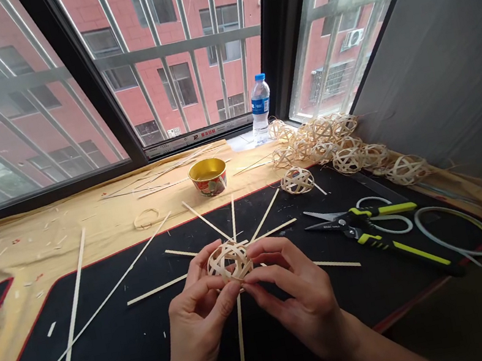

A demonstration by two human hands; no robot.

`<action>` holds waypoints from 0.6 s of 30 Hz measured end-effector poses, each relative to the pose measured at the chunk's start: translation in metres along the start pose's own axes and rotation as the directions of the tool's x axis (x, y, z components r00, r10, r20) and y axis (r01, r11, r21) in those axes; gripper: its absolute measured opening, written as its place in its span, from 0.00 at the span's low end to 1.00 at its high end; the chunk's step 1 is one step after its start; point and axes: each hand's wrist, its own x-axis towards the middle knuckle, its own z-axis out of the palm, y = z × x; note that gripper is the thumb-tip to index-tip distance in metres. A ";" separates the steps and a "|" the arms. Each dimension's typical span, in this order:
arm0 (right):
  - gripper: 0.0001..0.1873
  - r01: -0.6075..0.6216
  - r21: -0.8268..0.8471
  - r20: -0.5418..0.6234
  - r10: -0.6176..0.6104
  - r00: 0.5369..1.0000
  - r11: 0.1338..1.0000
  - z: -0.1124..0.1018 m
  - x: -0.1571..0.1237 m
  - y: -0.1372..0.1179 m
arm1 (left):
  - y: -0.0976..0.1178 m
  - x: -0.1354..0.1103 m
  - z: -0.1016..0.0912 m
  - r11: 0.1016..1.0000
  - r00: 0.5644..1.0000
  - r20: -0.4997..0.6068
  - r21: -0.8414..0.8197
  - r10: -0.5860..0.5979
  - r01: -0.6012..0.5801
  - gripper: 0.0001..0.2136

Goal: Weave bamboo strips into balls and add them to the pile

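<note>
Between both hands is a small woven ball [229, 260] of pale bamboo strips, held over the black mat [127, 356]. My left hand [199, 312] grips its left side, thumb at the lower front and fingers curled round it. On the right side, my right hand [299, 285] pinches the ball's lower edge between thumb and fingertips. Beneath the ball, flat strips [241, 348] fan out on the mat in a star shape; their crossing point is hidden by the ball and hands.
Yellow-handled shears [386, 236] lie on white-handled scissors [384, 214] at the right, beside a coiled strip [422, 229]. Finished woven balls [322, 141] pile up at the back right near a water bottle [260, 112]. A gold-lined bowl [208, 180] stands behind the mat. Loose strips [72, 322] lie left.
</note>
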 end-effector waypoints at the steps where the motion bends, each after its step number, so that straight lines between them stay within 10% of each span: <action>1: 0.09 0.009 -0.028 0.015 -0.009 1.000 1.000 -0.005 0.002 0.003 | 0.000 0.000 0.000 1.000 1.000 0.001 0.002 0.003 -0.003 0.06; 7: 0.13 -0.021 -0.567 0.160 0.135 0.978 0.824 -0.109 -0.009 0.069 | 0.000 0.005 -0.003 0.997 0.999 -0.034 -0.074 -0.013 0.011 0.05; 12: 0.37 0.210 -0.783 0.448 0.296 0.844 0.586 -0.215 -0.044 0.129 | 0.000 0.008 -0.001 0.992 0.998 -0.034 -0.119 -0.048 0.044 0.06; 18: 0.40 0.242 -0.730 0.538 0.320 0.780 0.639 -0.225 -0.030 0.124 | 0.002 0.009 0.000 0.982 0.993 -0.066 -0.166 -0.098 0.086 0.06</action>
